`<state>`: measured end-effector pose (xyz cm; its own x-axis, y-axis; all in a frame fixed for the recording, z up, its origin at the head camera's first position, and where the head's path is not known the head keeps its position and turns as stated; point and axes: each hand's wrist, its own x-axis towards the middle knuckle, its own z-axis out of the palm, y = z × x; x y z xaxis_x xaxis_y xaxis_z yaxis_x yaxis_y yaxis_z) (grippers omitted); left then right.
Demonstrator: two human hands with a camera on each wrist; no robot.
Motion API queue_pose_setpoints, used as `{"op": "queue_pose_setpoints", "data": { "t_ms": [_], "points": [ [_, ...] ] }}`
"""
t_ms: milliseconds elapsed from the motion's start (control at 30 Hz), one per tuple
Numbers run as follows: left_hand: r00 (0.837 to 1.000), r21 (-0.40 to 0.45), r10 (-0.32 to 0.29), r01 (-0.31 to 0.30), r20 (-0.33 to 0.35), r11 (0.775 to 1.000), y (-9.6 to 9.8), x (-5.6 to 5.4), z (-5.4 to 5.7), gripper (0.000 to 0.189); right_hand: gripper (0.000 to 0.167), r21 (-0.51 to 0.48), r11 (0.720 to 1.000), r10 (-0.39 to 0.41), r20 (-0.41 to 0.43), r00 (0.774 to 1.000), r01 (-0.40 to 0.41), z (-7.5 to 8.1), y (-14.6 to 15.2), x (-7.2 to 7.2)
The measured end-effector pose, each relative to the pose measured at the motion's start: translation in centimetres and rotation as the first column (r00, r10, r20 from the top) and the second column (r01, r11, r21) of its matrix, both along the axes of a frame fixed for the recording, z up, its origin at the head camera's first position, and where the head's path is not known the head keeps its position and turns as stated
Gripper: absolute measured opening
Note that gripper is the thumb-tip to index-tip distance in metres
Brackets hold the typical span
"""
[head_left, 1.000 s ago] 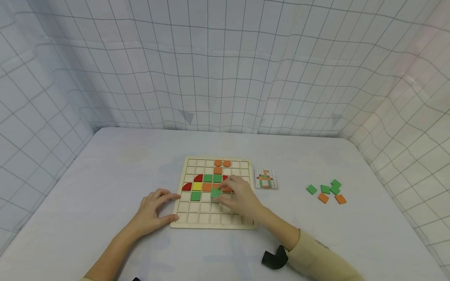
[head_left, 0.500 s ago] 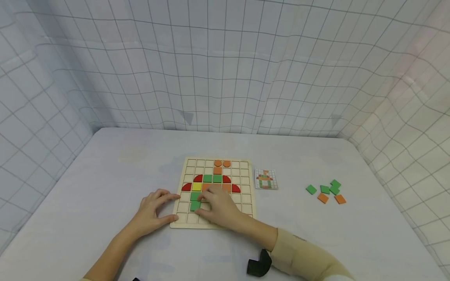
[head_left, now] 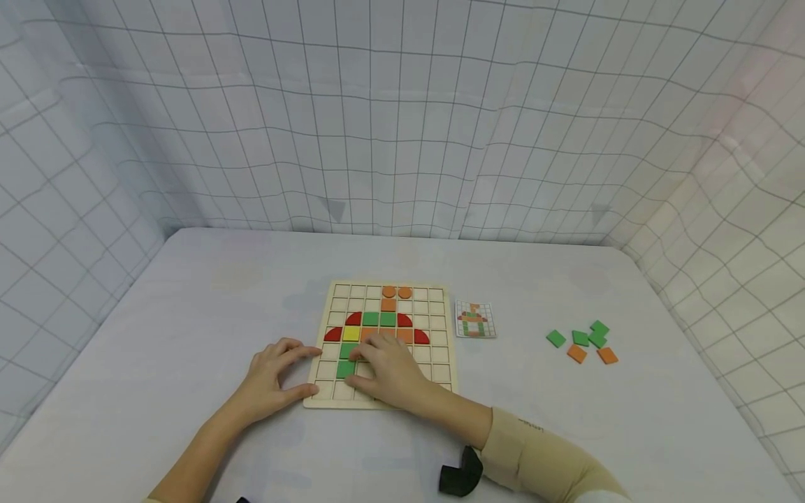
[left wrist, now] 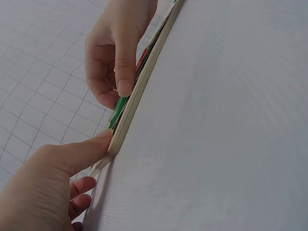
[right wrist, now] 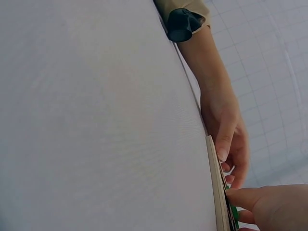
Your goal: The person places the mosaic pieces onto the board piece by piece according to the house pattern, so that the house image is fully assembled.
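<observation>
A wooden grid board [head_left: 444,409] lies on the table with coloured tiles set in its cells. My right hand [head_left: 393,370] is over its lower left part, thumb and forefinger pinching a green square tile [head_left: 345,369]. That tile sits just below another green square [head_left: 346,351], under a yellow square [head_left: 351,333]. My left hand [head_left: 273,381] rests at the board's left edge, thumb and forefinger spread apart and touching the frame. In the left wrist view, the right thumb and fingers are at a green tile's edge [left wrist: 118,109], low over the board.
A pattern card [head_left: 475,320] lies right of the board. Farther right are several loose green tiles [head_left: 556,339] and orange tiles [head_left: 607,355]. A black curved object [head_left: 461,474] is by the right sleeve [head_left: 534,447]. A grid-patterned curtain [head_left: 402,126] surrounds the table.
My right hand has carried the green tile left and down to the cell below the other green square, then nudged it slightly left. My left hand has stayed at the board's edge.
</observation>
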<state>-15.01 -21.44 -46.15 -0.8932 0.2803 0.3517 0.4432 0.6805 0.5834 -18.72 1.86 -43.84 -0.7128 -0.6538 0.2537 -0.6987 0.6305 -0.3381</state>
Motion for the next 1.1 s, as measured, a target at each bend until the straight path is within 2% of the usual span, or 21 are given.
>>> {"op": "queue_pose_setpoints", "data": {
  "t_ms": [167, 300, 433, 500, 600, 800, 933, 1033, 1100],
  "points": [
    [1.0, 0.001, -0.001, 0.001, -0.008, 1.0, 0.0, 0.0, 0.0, 0.049, 0.026, -0.006, 1.0, 0.011, 0.015, 1.0, -0.011, 0.1, 0.1, -0.1],
    [1.0, 0.002, 0.0, 0.0, -0.007, 1.0, 0.1, 0.0, 0.0, 0.049, 0.023, -0.094, 0.995, 0.021, 0.067, 0.998, -0.015, 1.0, 0.7, -0.6],
    [1.0, 0.0, 0.003, -0.003, -0.006, 1.0, 0.1, 0.0, 0.0, 0.049, 0.023, -0.229, 0.973, 0.009, 0.103, 0.995, 0.015, 2.5, 2.7, -1.9],
    [1.0, 0.0, 0.003, -0.003, -0.008, 1.0, 0.1, 0.0, -0.1, 0.049, 0.023, -0.287, 0.958, -0.003, 0.086, 0.996, 0.028, 3.0, 4.1, -2.8],
    [1.0, 0.003, 0.001, -0.001, -0.008, 1.0, 0.0, -0.1, -0.1, 0.049, 0.023, -0.33, 0.939, -0.071, 0.082, 0.994, 0.094, 3.4, 6.7, -4.1],
    [1.0, 0.0, -0.002, 0.002, -0.004, 1.0, 0.0, -0.1, -0.1, 0.049, 0.025, -0.32, 0.921, -0.202, 0.096, 0.975, 0.223, 3.5, 12.9, -6.2],
    [1.0, 0.001, -0.002, 0.002, -0.007, 1.0, 0.0, -0.1, -0.1, 0.049, 0.027, -0.283, 0.904, -0.286, 0.155, 0.946, 0.32, 3.2, 17.4, -7.2],
    [1.0, 0.003, -0.001, 0.001, -0.007, 1.0, 0.0, -0.1, -0.2, 0.049, 0.029, -0.246, 0.899, -0.322, 0.188, 0.928, 0.362, 2.9, 20.7, -7.6],
    [1.0, 0.005, -0.002, 0.002, -0.004, 1.0, 0.0, -0.1, -0.2, 0.049, 0.031, -0.224, 0.903, -0.325, 0.203, 0.924, 0.367, 2.6, 22.8, -7.8]
  ]
}}
